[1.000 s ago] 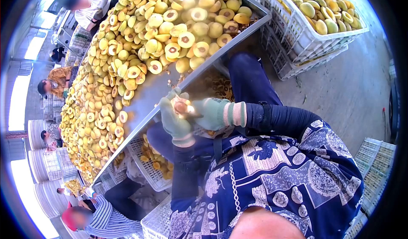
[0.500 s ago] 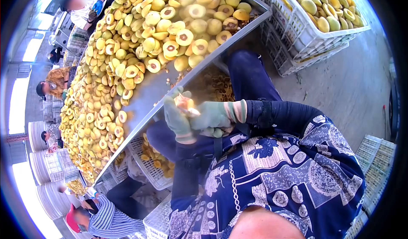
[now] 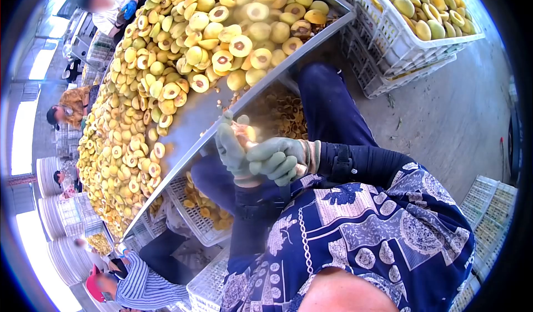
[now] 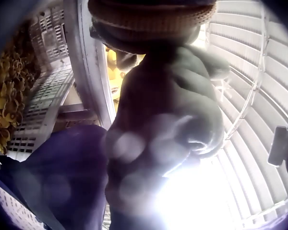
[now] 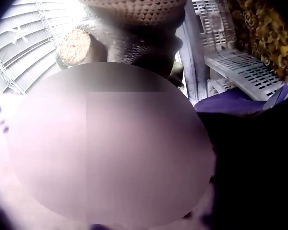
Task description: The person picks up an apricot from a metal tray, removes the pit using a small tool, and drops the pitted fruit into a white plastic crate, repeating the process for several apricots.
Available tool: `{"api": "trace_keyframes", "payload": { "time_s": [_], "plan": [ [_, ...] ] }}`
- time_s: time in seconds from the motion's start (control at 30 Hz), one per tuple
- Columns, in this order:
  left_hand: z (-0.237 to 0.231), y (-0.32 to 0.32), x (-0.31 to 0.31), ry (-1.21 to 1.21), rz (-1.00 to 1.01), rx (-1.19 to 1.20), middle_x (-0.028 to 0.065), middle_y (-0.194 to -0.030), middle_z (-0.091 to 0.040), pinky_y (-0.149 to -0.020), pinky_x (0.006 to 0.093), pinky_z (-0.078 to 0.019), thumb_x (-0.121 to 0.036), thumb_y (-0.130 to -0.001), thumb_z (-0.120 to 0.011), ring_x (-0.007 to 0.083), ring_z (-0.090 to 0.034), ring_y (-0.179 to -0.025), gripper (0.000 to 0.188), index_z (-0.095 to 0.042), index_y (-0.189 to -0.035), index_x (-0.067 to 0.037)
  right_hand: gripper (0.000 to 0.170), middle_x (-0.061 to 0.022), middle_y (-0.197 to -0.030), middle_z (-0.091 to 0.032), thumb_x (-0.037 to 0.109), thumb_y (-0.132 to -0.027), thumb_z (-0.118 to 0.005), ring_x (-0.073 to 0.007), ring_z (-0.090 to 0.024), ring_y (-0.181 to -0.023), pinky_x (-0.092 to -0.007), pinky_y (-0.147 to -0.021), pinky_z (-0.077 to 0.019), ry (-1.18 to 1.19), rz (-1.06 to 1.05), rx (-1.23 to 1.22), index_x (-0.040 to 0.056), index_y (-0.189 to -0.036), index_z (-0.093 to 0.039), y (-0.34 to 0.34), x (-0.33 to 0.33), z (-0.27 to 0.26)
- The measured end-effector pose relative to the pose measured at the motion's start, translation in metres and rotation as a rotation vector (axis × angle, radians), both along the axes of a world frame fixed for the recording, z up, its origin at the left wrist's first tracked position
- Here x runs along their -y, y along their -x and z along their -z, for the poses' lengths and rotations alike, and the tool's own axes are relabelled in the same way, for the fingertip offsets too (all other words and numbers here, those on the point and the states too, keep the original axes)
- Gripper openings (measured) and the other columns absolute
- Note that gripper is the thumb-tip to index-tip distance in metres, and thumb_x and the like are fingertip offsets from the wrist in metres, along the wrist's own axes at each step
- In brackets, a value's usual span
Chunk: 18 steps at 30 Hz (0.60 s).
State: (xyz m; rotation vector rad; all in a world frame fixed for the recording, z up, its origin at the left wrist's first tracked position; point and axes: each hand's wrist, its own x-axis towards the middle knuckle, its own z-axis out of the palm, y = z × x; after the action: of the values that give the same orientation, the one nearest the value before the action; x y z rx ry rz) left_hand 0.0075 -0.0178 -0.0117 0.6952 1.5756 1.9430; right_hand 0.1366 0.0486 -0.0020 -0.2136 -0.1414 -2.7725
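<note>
My gloved left hand (image 3: 234, 154) is held up just in front of the metal table's edge, its fingers around a yellow-orange peach half (image 3: 242, 132) with a reddish-brown middle. Close against it, my gloved right hand (image 3: 275, 159) is curled round a small tool, whose pale round handle end (image 5: 75, 47) sticks out of the fist in the right wrist view. The tool's working end is hidden by the hands. Seen from the left wrist, the left hand (image 4: 170, 105) is dark and backlit, and the peach half is out of sight.
Halved yellow peaches (image 3: 166, 90) are heaped on the metal table (image 3: 194, 124). Stacked white crates (image 3: 388, 40), the top one full of fruit, stand at the right. Below the table edge sits a crate (image 3: 194, 220) of fruit pieces. Several other people sit around the table's far side.
My right hand has turned, so its curled fingers and the handle end now show. It has drawn slightly down from the fruit. The left hand keeps hold of the peach half, shifting slightly.
</note>
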Motion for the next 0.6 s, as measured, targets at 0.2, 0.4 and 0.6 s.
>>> {"api": "trace_keyframes", "payload": {
  "time_s": [0.2, 0.4, 0.6],
  "plan": [
    [-0.021, -0.011, -0.007, -0.108, 0.011, 0.152, 0.0099, -0.091, -0.062, -0.055, 0.0241, -0.0476, -0.042, -0.093, -0.053, 0.0134, -0.057, -0.065, 0.044, -0.053, -0.120, -0.007, 0.032, 0.0094, -0.050, -0.040, 0.027, -0.099, -0.042, -0.0004, -0.038, -0.035, -0.0165, -0.032, -0.0356, 0.184, 0.009, -0.139, -0.0023, -0.097, -0.056, 0.002, 0.006, 0.002],
    [-0.025, -0.014, -0.014, -0.112, -0.033, 0.150, 0.0108, -0.092, -0.063, -0.053, 0.0239, -0.0477, -0.044, -0.094, -0.049, 0.0143, -0.058, -0.065, 0.043, -0.054, -0.112, -0.006, 0.034, 0.0088, -0.049, -0.039, 0.026, -0.100, -0.040, -0.0009, -0.037, -0.034, -0.0172, -0.031, -0.0349, 0.216, 0.038, -0.158, -0.0044, -0.096, -0.055, -0.001, 0.003, -0.002],
    [-0.025, 0.000, -0.016, -0.063, -0.140, 0.113, 0.0079, -0.084, -0.059, -0.051, 0.0241, -0.0463, -0.050, -0.094, -0.046, 0.0141, -0.055, -0.059, 0.044, -0.052, -0.097, -0.006, 0.036, 0.0070, -0.049, -0.039, 0.026, -0.101, -0.037, -0.0011, -0.035, -0.034, -0.0177, -0.030, -0.0350, 0.324, 0.069, -0.375, -0.0041, -0.097, -0.056, -0.001, -0.005, -0.011]
  ]
}}
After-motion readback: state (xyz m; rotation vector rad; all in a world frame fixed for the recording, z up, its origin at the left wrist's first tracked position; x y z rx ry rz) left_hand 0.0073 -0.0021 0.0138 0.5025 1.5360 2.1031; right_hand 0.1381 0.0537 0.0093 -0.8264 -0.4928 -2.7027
